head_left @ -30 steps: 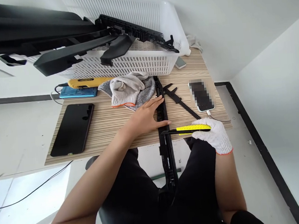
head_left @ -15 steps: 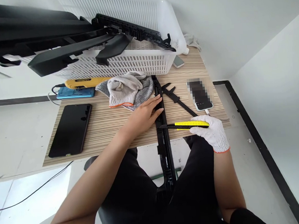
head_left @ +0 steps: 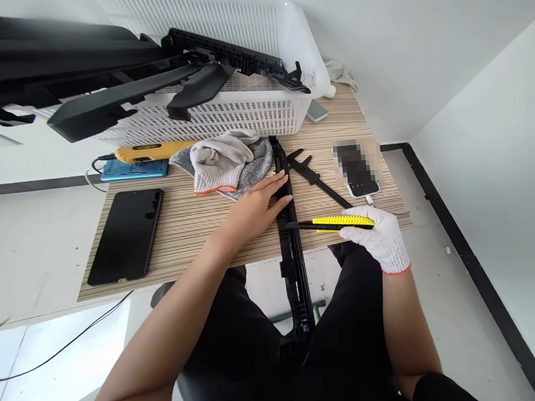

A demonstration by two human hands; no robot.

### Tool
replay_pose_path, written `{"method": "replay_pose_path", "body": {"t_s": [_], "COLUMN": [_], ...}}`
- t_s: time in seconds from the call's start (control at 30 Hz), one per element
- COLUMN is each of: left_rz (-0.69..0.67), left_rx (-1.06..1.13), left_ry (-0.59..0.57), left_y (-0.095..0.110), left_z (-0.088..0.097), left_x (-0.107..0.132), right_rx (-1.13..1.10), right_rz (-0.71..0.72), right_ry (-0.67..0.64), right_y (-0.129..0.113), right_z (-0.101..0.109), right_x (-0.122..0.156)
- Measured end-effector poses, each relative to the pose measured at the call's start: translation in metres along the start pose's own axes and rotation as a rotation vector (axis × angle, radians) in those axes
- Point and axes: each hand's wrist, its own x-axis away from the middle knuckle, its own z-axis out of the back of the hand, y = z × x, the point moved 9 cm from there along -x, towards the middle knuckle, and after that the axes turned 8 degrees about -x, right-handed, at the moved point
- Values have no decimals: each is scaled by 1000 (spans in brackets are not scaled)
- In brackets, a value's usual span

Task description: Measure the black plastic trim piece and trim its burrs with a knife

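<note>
A long black plastic trim piece (head_left: 291,248) runs from the table top over its front edge, down between my knees. My left hand (head_left: 261,204), bare, lies across its upper part with fingers stretched out and thumb apart. In a white knit glove, my right hand (head_left: 376,238) is closed around a yellow utility knife (head_left: 342,221). The knife's dark blade points left and overlaps the trim piece just below my left thumb; whether it touches cannot be made out. Black calipers (head_left: 319,182) lie between the trim piece and the gloved hand.
Behind stands a white plastic basket (head_left: 250,111) with several black plastic parts (head_left: 236,56) jutting out leftward. Gloves (head_left: 224,160), a yellow tool (head_left: 151,151) and a blue case (head_left: 133,168) lie before it. A black phone (head_left: 127,234) is left, a charging phone (head_left: 357,171) right.
The view has shifted very slightly. Both hands, the knife and the trim piece keep practically the same places.
</note>
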Motion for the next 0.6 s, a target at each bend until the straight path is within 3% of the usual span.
{"method": "replay_pose_path", "body": {"t_s": [0.17, 0.27, 0.4, 0.5, 0.6], "left_rz": [-21, -39, -127, -202, -106], "left_rx": [17, -19, -109, -122, -133], "left_ry": [24, 87, 213, 107, -108], "left_y": [0, 4, 35, 69, 78], "left_z": [-1, 7, 21, 0, -40], "left_x": [1, -4, -35, -80, -126], "right_rx": [-10, 5, 44, 36, 32], "right_rz": [-13, -14, 32, 35, 25], "right_ry": [21, -35, -55, -64, -77], "right_y": [1, 3, 1, 2, 2], "right_z": [1, -3, -5, -6, -8], "right_x": [0, -1, -4, -4, -4]}}
